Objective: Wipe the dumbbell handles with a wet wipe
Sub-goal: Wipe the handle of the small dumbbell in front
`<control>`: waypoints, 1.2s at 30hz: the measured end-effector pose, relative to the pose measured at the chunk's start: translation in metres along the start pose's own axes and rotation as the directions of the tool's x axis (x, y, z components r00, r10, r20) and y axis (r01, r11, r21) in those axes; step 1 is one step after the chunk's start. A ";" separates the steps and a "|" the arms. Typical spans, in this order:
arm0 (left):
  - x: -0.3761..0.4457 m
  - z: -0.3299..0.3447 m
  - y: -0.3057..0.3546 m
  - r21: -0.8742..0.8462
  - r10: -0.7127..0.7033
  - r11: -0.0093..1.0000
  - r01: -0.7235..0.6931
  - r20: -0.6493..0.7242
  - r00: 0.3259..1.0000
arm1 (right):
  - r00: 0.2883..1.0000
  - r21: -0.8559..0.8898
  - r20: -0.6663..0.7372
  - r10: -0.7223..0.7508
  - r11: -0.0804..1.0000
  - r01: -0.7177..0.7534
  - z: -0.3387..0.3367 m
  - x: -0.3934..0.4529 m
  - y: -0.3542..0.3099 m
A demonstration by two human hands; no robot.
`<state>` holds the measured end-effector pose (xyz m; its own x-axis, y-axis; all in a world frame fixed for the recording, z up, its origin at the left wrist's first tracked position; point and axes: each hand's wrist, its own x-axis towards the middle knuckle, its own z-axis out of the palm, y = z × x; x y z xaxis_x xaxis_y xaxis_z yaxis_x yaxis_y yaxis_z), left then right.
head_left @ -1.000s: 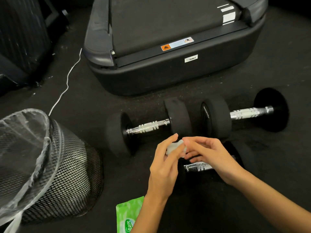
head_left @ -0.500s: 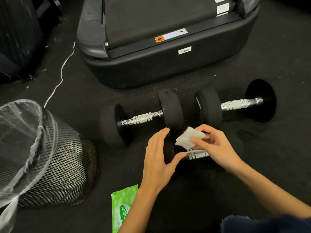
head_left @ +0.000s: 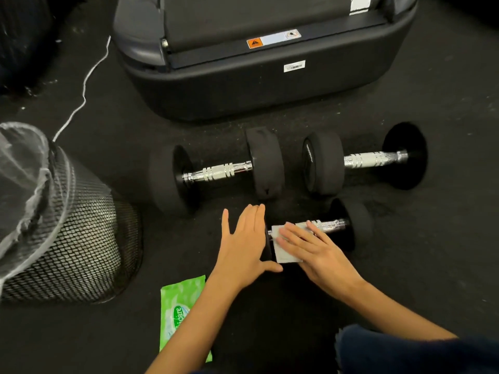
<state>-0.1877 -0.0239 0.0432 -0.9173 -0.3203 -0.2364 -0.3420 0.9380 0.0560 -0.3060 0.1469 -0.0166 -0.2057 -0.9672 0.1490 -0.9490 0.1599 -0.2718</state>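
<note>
A: What is the right hand (head_left: 313, 245) doing?

B: It is lying flat, fingers spread, on a white wet wipe (head_left: 285, 252) and pressing it against the left part of the near dumbbell's handle (head_left: 328, 225). Its grip is not closing around anything; the fingers are staying apart and the palm is doing the pressing.

A: And the left hand (head_left: 244, 238)?

B: It is resting against the left weight (head_left: 268, 245) of that same near dumbbell, just beside the wipe. Its grip is also standing apart, fingers pointing away from the person and the thumb reaching toward the wipe's lower edge.

A: Where is the wipe sitting exactly?

B: It is draping over the chrome bar next to the left weight, with its lower part hanging toward the floor (head_left: 418, 265). The right part of the bar is showing bare and shiny.

A: What else is lying around?

B: Two more dumbbells are lying side by side farther away, the left dumbbell (head_left: 216, 172) and the right dumbbell (head_left: 364, 159), near the black end of a treadmill (head_left: 256, 85). A green wipe packet (head_left: 178, 314) is lying on the floor beneath the left forearm, and a black mesh bin (head_left: 67, 233) with a clear liner is standing at the left. A white cord (head_left: 81, 103) is running across the floor behind it.
</note>
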 end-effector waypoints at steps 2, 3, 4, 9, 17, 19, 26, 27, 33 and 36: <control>0.000 0.001 0.000 -0.042 -0.003 0.999 0.003 -0.001 1.000 | 0.999 0.017 0.000 0.043 0.999 -0.043 -0.003 0.015 -0.003; 0.000 0.001 -0.001 -0.066 -0.002 0.998 0.002 0.001 1.000 | 0.998 0.048 0.014 0.064 0.997 -0.065 -0.005 0.021 -0.007; 0.000 0.002 -0.002 -0.092 0.003 0.996 -0.003 0.001 1.000 | 0.997 0.078 0.037 0.064 0.995 -0.067 -0.008 0.024 -0.011; -0.002 0.002 -0.010 -0.250 0.054 0.967 -0.050 0.010 0.998 | 0.991 0.060 0.130 0.027 0.998 -0.035 -0.023 0.013 0.005; 0.001 0.006 -0.015 -0.350 0.078 0.932 -0.091 -0.049 0.996 | 0.988 0.161 0.133 0.084 0.981 -0.105 -0.021 0.015 -0.009; 0.003 0.009 -0.015 -0.464 0.080 0.880 -0.102 -0.068 0.995 | 0.990 0.131 0.114 0.078 0.987 -0.092 -0.024 0.006 0.000; -0.004 0.009 -0.005 -0.758 0.018 0.652 -0.024 -0.016 1.000 | 0.976 0.112 0.160 0.144 0.980 -0.163 -0.024 0.024 -0.007; -0.005 0.010 -0.005 -0.767 0.011 0.642 -0.012 -0.007 1.000 | 0.977 0.137 0.167 0.130 0.978 -0.154 -0.023 0.028 -0.008; -0.004 0.011 -0.007 -0.785 0.019 0.620 -0.010 0.002 1.000 | 0.995 0.147 0.096 -0.004 0.989 -0.011 -0.012 0.012 -0.004; -0.001 0.014 -0.006 -0.802 -0.005 0.596 -0.014 -0.022 1.000 | 0.999 0.093 0.044 -0.011 0.996 0.007 -0.015 0.009 0.003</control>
<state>-0.1820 -0.0273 0.0296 -0.9197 -0.3280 -0.2156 -0.3544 0.4580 0.8152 -0.3147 0.1414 -0.0015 -0.1842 -0.9767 0.1100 -0.9241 0.1340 -0.3579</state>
